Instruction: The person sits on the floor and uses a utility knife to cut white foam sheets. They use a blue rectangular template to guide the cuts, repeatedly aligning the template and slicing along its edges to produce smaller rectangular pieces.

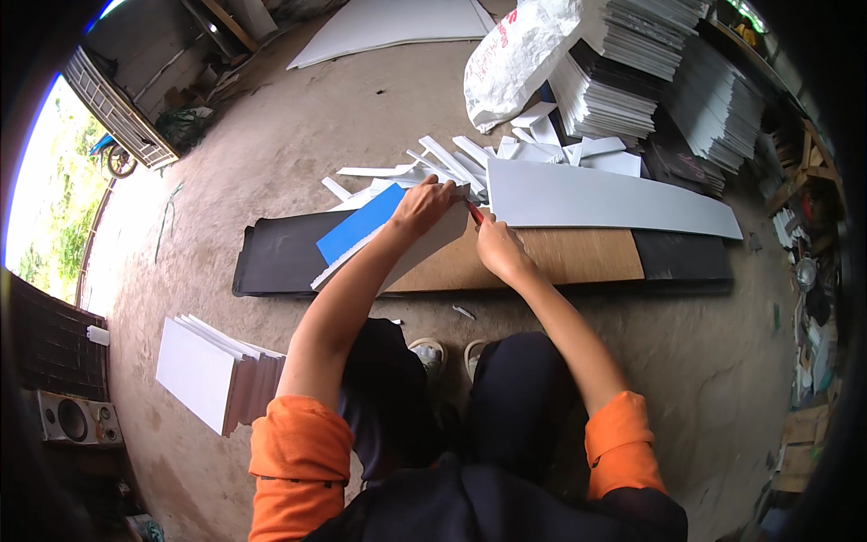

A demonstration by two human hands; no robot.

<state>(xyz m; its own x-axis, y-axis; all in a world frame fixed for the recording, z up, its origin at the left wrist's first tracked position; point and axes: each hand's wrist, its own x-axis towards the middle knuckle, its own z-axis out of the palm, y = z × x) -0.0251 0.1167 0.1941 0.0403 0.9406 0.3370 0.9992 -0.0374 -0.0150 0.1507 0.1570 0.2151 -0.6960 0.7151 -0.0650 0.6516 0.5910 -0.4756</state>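
Observation:
My left hand [424, 206] is closed on the far end of a white foam-like board [432, 246], which slants across the low bench and has a rough edge on its left. Behind that board lies a flat blue panel [361, 223]. In my right hand [502, 249] is a slim red-handled cutter [475, 213], its tip close to the board's far right corner and my left fingers. The blade itself is too small to make out. A long white sheet [605, 197] rests on the bench just right of my right hand.
The low bench has a brown wooden top [578, 256] with black ends. Beyond it lie heaped white offcuts [442, 161] and a white sack [519, 68]. Tall sheet stacks [605, 95] stand far right. Cut white boards [200, 369] sit on the floor at left.

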